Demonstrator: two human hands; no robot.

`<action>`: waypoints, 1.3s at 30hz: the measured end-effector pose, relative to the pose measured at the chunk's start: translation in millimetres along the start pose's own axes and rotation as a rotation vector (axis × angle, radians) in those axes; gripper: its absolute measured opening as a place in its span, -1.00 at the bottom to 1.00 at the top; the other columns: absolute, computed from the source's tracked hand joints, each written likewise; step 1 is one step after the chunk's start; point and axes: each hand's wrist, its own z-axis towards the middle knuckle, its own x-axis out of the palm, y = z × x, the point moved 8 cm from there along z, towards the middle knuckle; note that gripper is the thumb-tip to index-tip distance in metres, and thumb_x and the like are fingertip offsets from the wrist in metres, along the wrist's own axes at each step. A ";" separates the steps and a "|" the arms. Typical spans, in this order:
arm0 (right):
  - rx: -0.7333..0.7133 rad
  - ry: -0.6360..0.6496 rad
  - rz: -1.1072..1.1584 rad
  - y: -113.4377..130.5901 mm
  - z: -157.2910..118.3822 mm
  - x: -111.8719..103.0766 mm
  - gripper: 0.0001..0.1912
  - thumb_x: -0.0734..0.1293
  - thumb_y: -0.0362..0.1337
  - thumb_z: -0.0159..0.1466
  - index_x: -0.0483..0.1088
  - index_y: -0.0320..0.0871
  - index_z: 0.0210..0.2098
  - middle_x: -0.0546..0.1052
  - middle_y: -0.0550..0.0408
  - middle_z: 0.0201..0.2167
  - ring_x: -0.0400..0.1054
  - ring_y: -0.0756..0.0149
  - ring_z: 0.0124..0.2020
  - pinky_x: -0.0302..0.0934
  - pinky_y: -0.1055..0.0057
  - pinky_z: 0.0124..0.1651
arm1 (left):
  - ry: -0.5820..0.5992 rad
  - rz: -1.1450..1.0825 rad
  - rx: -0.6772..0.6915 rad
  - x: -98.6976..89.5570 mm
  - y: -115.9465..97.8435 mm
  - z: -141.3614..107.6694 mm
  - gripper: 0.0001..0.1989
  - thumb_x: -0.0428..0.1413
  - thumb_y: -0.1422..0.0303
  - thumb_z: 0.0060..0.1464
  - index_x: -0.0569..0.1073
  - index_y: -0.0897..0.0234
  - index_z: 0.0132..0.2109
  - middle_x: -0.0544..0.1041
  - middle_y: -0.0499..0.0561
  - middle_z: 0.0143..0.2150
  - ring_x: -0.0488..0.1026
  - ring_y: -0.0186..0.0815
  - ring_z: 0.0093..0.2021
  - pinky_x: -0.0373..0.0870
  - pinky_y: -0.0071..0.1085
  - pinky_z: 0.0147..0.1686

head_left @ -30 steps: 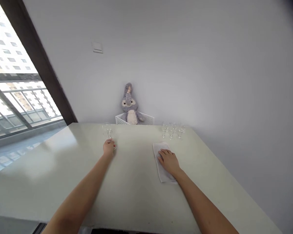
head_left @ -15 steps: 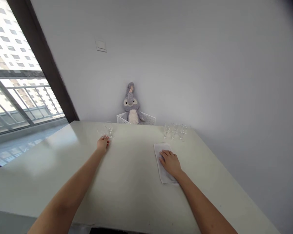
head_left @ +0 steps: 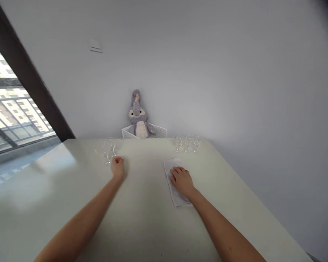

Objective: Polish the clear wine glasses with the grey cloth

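My left hand point(head_left: 118, 167) is over the table just in front of a small group of clear stemmed glasses point(head_left: 108, 151). Its fingers are curled in, and no object shows in them. Transparent and faint, these glasses stand close together, so their outlines overlap. My right hand point(head_left: 182, 181) lies flat with fingers extended on a folded white cloth point(head_left: 170, 169), which is spread on the tabletop. Beyond the cloth stand three clear stemmed glasses point(head_left: 187, 143) in a row, upright and apart from my right hand.
The pale glossy table point(head_left: 142, 203) reaches to the grey wall. At its far edge a grey plush toy point(head_left: 139, 122) sits in a white perforated basket point(head_left: 161, 133). A dark-framed window point(head_left: 30, 69) is at the left, and a switch plate point(head_left: 95, 46) is on the wall.
My left hand has drawn back from the left glasses and is now separate from them. The right hand stays on the cloth. The view has shifted slightly to the right.
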 end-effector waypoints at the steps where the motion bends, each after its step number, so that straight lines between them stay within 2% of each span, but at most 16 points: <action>1: -0.025 -0.005 0.018 5.2 -0.6 -1.5 -0.68 0.13 -0.22 0.22 0.32 -0.10 -0.07 0.33 0.03 0.01 0.10 0.18 0.02 -0.06 0.27 -0.03 | 0.138 -0.021 -0.013 24.9 -2.7 -12.6 -0.89 0.04 0.49 -0.13 0.35 0.27 -0.35 0.29 -0.11 -0.48 0.24 -0.48 -0.53 0.22 -0.53 -0.53; 4: -0.116 -0.006 0.090 20.7 -2.7 -4.9 -0.74 0.15 -0.22 0.22 0.36 -0.08 -0.14 0.39 0.06 -0.08 0.15 0.25 -0.06 -0.03 0.32 -0.07 | 0.510 -0.086 -0.091 102.7 -9.9 -56.2 -0.86 0.10 0.46 -0.16 0.42 0.30 -0.34 0.41 0.00 -0.41 0.31 -0.45 -0.51 0.26 -0.52 -0.53; 6: -0.161 -0.006 0.135 26.5 -3.4 -5.6 -0.75 0.16 -0.22 0.22 0.38 -0.06 -0.16 0.41 0.08 -0.12 0.16 0.27 -0.09 -0.03 0.33 -0.09 | 0.685 -0.131 -0.158 151.3 -13.9 -83.9 -0.75 0.13 0.44 -0.16 0.42 0.30 -0.23 0.46 0.09 -0.28 0.37 -0.41 -0.47 0.32 -0.48 -0.50; 8: -0.176 -0.017 0.165 27.0 -3.1 -5.6 -0.76 0.19 -0.24 0.21 0.38 -0.05 -0.16 0.42 0.09 -0.14 0.16 0.27 -0.09 -0.03 0.32 -0.09 | 0.786 -0.178 -0.210 195.2 -17.7 -105.7 -0.60 0.14 0.45 -0.16 0.35 0.29 -0.08 0.42 0.16 -0.11 0.41 -0.39 -0.42 0.36 -0.44 -0.45; 11: -0.171 -0.040 0.195 23.4 -1.7 -4.5 -0.77 0.20 -0.27 0.19 0.38 -0.05 -0.16 0.42 0.08 -0.14 0.15 0.26 -0.09 -0.03 0.31 -0.09 | 0.847 -0.225 -0.268 251.8 -19.5 -127.0 -0.36 0.14 0.49 -0.14 0.14 0.22 0.12 0.25 0.21 0.10 0.44 -0.40 -0.36 0.39 -0.44 -0.41; 13: -0.169 -0.049 0.208 21.7 -1.0 -3.8 -0.77 0.20 -0.28 0.20 0.39 -0.06 -0.17 0.42 0.07 -0.14 0.16 0.26 -0.10 -0.03 0.31 -0.11 | 0.861 -0.234 -0.299 282.0 -17.7 -135.9 -0.27 0.13 0.51 -0.12 -0.01 0.16 0.18 0.16 0.21 0.15 0.44 -0.41 -0.35 0.39 -0.46 -0.40; 15: -0.171 -0.052 0.209 21.4 -0.9 -3.6 -0.78 0.21 -0.28 0.19 0.39 -0.06 -0.18 0.42 0.07 -0.15 0.17 0.27 -0.12 -0.02 0.32 -0.12 | 0.867 -0.227 -0.325 304.6 -14.4 -142.0 -0.23 0.12 0.51 -0.09 -0.09 0.13 0.20 0.17 0.20 0.15 0.44 -0.41 -0.34 0.38 -0.46 -0.40; 17: -0.175 -0.050 0.201 21.7 -0.9 -3.7 -0.79 0.21 -0.28 0.19 0.38 -0.06 -0.18 0.42 0.08 -0.17 0.17 0.28 -0.12 -0.02 0.32 -0.12 | 0.875 -0.212 -0.341 319.2 -10.9 -145.9 -0.31 0.10 0.47 -0.04 -0.04 0.16 0.19 0.24 0.16 0.08 0.43 -0.38 -0.30 0.39 -0.43 -0.36; 19: -0.175 -0.046 0.197 21.6 -0.9 -3.9 -0.79 0.22 -0.28 0.19 0.38 -0.05 -0.18 0.42 0.09 -0.18 0.17 0.28 -0.12 -0.02 0.33 -0.13 | 0.884 -0.197 -0.339 325.8 -7.9 -147.5 -0.51 0.05 0.39 0.04 0.12 0.25 0.12 0.32 0.12 0.00 0.40 -0.33 -0.23 0.39 -0.33 -0.29; 21: -0.172 -0.047 0.202 20.8 -0.7 -4.4 -0.79 0.22 -0.28 0.19 0.37 -0.04 -0.18 0.42 0.10 -0.17 0.16 0.27 -0.11 -0.02 0.33 -0.12 | 0.889 -0.181 -0.320 324.9 -5.3 -146.6 -0.66 -0.01 0.31 0.09 0.25 0.32 0.02 0.34 0.10 -0.05 0.37 -0.28 -0.16 0.37 -0.24 -0.22; 23: -0.169 -0.046 0.208 19.9 -0.3 -4.8 -0.77 0.22 -0.28 0.19 0.37 -0.04 -0.16 0.41 0.10 -0.15 0.15 0.27 -0.09 -0.03 0.33 -0.11 | 0.878 -0.164 -0.292 316.5 -2.5 -142.0 -0.70 -0.02 0.29 0.10 0.30 0.34 -0.04 0.36 0.09 -0.08 0.36 -0.29 -0.16 0.37 -0.23 -0.21; 25: -0.167 -0.035 0.206 19.6 -0.1 -4.9 -0.77 0.21 -0.28 0.19 0.37 -0.05 -0.16 0.41 0.09 -0.13 0.14 0.27 -0.07 -0.03 0.32 -0.10 | 0.836 -0.147 -0.264 300.3 1.0 -132.7 -0.74 0.01 0.31 0.08 0.33 0.34 -0.09 0.39 0.07 -0.15 0.39 -0.34 -0.26 0.38 -0.32 -0.30; 27: -0.163 -0.018 0.197 19.7 -0.4 -5.2 -0.77 0.19 -0.27 0.21 0.37 -0.06 -0.15 0.40 0.08 -0.12 0.14 0.27 -0.05 -0.03 0.32 -0.09 | 0.761 -0.141 -0.239 276.2 4.5 -118.8 -0.80 0.05 0.34 0.04 0.35 0.33 -0.17 0.40 0.03 -0.25 0.39 -0.42 -0.40 0.36 -0.44 -0.42; 30: -0.153 0.005 0.183 20.4 -1.5 -6.1 -0.76 0.18 -0.27 0.22 0.37 -0.05 -0.15 0.39 0.09 -0.10 0.13 0.27 -0.04 -0.02 0.32 -0.06 | 0.632 -0.152 -0.208 227.3 8.8 -94.6 -0.86 0.07 0.36 -0.01 0.34 0.30 -0.26 0.38 0.01 -0.31 0.37 -0.49 -0.51 0.31 -0.53 -0.52; 33: -0.139 0.028 0.169 20.5 -2.2 -5.3 -0.75 0.16 -0.27 0.22 0.36 -0.04 -0.13 0.37 0.11 -0.07 0.12 0.27 -0.03 -0.03 0.31 -0.03 | 0.511 -0.172 -0.198 169.0 13.1 -74.4 -0.87 0.07 0.36 -0.03 0.33 0.29 -0.29 0.37 0.01 -0.32 0.37 -0.50 -0.52 0.30 -0.53 -0.54; 39: -0.112 0.058 0.162 20.0 -3.5 -2.3 -0.71 0.12 -0.26 0.23 0.34 -0.05 -0.11 0.34 0.09 -0.02 0.11 0.27 0.00 -0.03 0.31 -0.02 | 0.328 -0.221 -0.248 63.2 19.9 -58.5 -0.88 0.09 0.41 -0.07 0.33 0.29 -0.31 0.36 0.03 -0.31 0.39 -0.47 -0.51 0.35 -0.50 -0.53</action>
